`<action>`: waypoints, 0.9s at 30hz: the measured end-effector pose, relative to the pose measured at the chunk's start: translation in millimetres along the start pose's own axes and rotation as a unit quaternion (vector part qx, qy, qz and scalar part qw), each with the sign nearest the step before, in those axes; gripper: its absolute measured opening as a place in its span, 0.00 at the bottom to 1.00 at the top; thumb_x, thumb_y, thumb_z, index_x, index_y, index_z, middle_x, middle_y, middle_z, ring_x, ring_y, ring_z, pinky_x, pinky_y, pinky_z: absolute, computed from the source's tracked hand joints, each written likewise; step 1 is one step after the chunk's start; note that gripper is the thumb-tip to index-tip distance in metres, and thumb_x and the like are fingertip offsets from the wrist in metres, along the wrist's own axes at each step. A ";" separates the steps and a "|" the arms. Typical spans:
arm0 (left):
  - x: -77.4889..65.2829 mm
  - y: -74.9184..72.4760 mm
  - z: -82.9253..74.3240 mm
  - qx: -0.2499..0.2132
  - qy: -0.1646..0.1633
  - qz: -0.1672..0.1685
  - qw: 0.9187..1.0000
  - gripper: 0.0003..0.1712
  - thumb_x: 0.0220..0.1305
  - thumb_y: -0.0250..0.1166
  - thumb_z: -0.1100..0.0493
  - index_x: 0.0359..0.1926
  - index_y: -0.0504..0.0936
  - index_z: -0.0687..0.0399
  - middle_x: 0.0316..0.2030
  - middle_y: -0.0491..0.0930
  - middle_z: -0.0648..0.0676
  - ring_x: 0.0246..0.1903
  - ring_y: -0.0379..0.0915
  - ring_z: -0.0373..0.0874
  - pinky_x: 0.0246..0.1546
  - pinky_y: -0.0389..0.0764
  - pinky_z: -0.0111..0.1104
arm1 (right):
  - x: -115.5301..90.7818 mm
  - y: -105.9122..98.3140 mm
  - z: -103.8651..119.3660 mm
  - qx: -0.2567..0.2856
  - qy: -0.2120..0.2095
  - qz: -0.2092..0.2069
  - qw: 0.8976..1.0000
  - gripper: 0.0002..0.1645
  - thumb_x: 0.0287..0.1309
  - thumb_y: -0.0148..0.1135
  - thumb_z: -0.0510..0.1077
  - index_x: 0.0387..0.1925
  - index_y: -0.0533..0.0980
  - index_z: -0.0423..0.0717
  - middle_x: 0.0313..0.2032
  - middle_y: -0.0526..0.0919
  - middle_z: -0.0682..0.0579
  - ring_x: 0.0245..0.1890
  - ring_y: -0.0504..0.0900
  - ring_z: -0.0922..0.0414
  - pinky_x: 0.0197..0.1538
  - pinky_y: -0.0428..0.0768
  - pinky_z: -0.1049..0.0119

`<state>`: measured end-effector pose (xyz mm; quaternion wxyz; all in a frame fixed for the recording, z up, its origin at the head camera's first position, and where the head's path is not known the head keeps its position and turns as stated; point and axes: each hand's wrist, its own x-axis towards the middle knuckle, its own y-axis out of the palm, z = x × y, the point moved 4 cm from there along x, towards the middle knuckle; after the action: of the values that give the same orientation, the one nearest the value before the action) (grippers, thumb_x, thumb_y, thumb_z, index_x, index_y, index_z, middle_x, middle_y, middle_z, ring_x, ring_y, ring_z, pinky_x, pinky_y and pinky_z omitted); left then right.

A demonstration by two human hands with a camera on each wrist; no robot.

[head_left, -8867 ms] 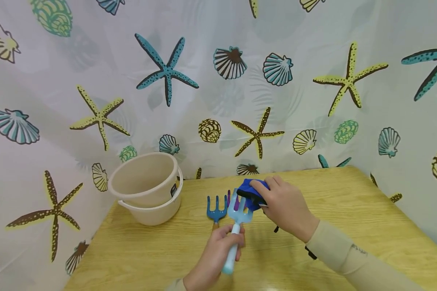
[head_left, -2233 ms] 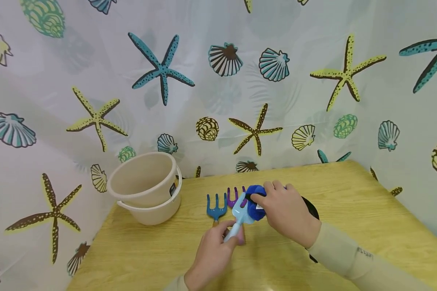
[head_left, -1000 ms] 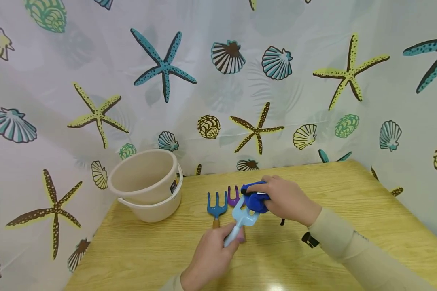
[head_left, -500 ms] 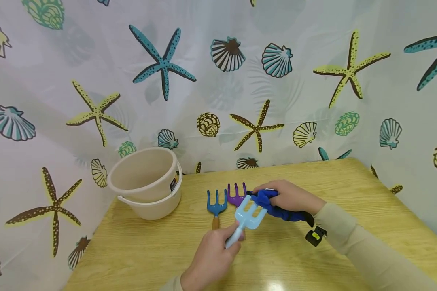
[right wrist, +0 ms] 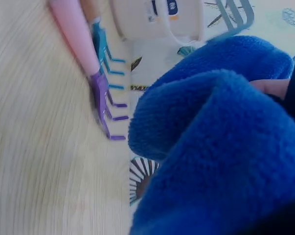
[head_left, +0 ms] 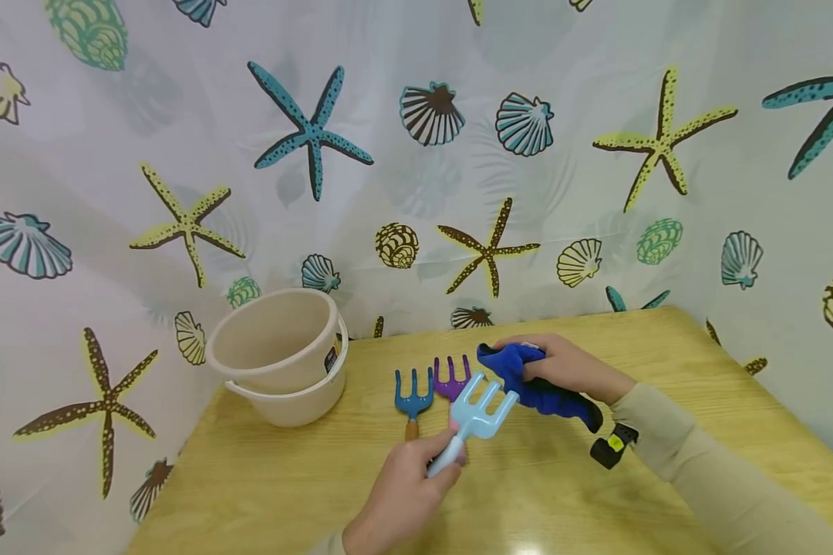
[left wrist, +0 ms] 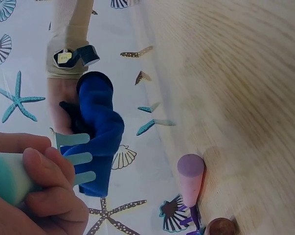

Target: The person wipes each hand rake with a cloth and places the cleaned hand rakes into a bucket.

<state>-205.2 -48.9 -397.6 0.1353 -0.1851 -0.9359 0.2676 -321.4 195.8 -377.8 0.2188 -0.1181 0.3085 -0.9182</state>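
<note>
My left hand (head_left: 404, 487) grips the pale handle of a light blue hand fork (head_left: 479, 412), its tines tilted up and to the right above the table. In the left wrist view, the fingers of that left hand (left wrist: 44, 181) wrap round the handle. My right hand (head_left: 562, 362) holds a bunched blue cloth (head_left: 544, 397) with a dark edge, just right of the tines and apart from them in the head view. The blue cloth (right wrist: 225, 142) fills much of the right wrist view and hides most of the hand there.
On the table (head_left: 264, 486) lie a dark blue hand fork (head_left: 413, 397) with a wooden handle and a purple hand fork (head_left: 451, 381) with a pink handle, partly hidden by the held one. Two stacked cream buckets (head_left: 284, 385) stand at the back left, before a patterned curtain (head_left: 416, 185).
The right hand has drawn the cloth off the light blue fork's tines, to the right, and the cloth hangs longer. The left hand still grips the fork, whose tines now show fully.
</note>
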 end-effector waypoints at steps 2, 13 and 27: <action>-0.5 0.3 0.3 -0.007 -0.002 0.003 1.000 0.23 0.64 0.61 0.59 0.60 0.75 0.58 0.36 0.81 0.43 0.20 0.69 0.35 0.17 0.71 0.25 | 1.9 4.2 3.0 0.023 -0.014 0.022 0.999 0.31 0.52 0.58 0.33 0.59 0.74 0.56 0.54 0.77 0.43 0.38 0.77 0.49 0.37 0.79 0.56; 0.7 1.3 4.7 -0.003 0.007 -0.008 1.000 0.23 0.64 0.61 0.56 0.60 0.75 0.56 0.37 0.81 0.42 0.15 0.65 0.35 0.14 0.69 0.25 | 0.3 13.9 -9.6 -0.100 0.018 0.046 0.994 0.29 0.50 0.57 0.34 0.56 0.77 0.56 0.50 0.80 0.49 0.38 0.75 0.53 0.41 0.76 0.54; -3.2 2.7 0.6 -0.015 0.018 0.017 1.000 0.22 0.61 0.62 0.60 0.58 0.77 0.55 0.36 0.80 0.48 0.13 0.66 0.33 0.12 0.67 0.22 | 3.6 16.8 10.4 -0.057 -0.035 0.079 0.995 0.26 0.54 0.59 0.35 0.56 0.77 0.53 0.51 0.80 0.49 0.39 0.77 0.56 0.42 0.78 0.54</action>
<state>-201.8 -48.4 -400.0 0.1449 -0.2080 -0.9339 0.2521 -315.3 176.8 -379.8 0.2941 -0.1382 0.3607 -0.8743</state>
